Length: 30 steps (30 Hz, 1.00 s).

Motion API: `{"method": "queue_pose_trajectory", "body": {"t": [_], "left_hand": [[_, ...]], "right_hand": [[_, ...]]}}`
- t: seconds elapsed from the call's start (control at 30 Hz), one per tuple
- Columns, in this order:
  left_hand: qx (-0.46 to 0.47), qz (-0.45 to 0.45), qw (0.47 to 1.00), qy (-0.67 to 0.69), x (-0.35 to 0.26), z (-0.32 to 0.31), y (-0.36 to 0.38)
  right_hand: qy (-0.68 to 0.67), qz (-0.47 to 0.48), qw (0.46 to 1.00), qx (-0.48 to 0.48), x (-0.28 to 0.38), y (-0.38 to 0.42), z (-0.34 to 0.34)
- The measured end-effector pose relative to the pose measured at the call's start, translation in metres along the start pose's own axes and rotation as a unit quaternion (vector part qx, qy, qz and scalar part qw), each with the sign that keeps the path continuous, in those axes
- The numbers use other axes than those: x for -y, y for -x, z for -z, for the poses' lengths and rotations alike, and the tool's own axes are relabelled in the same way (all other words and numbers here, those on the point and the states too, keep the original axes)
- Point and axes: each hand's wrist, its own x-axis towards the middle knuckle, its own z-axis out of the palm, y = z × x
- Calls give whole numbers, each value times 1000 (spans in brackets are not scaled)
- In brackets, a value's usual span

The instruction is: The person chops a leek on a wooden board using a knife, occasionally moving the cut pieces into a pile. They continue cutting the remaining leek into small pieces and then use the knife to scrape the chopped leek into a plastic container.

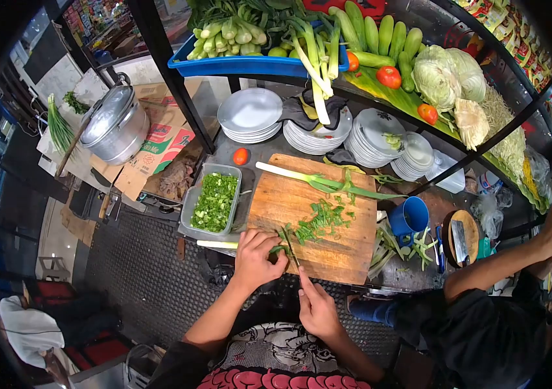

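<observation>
My left hand (256, 259) is closed on a leek at the near left edge of the wooden cutting board (353, 259); the leek's pale stalk (217, 244) sticks out to the left beneath the hand. In my right hand (318, 308) is a knife (291, 247), its blade just right of my left fingertips. Sliced greens (321, 220) lie loose over the middle of the board. Across its far side rests another leek (289, 171), white end to the left. Left of the board, a plastic container (186, 217) holds chopped greens (216, 200).
Stacked plates (250, 110) line the back, with a tomato (241, 156) nearby. Above hangs a shelf with a blue tray (224, 67) and cabbages (441, 76). A blue mug (409, 215) and a cleaver (460, 240) sit right. Another person's arm (509, 259) reaches in there.
</observation>
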Motion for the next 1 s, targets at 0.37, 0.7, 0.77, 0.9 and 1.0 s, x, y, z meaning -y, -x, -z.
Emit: {"method": "queue_pose_trajectory", "body": {"t": [0.37,0.7,0.77,0.9,1.0], "left_hand": [[11,16,1000,4,11,-6,4],[-1,13,1000,5,9,-8,2],[1,13,1000,0,9,-8,2],[-5,7,1000,0,10,-9,3],[-6,6,1000,-7,10,-9,3]], "right_hand": [[36,-34,998,37,11,-15,-3],[58,-19,998,20,16,-23,-11],[62,-9,998,24,12,-26,-11],[60,38,997,-8,10,-31,-11],[67,-2,998,17,17,-31,-8]]}}
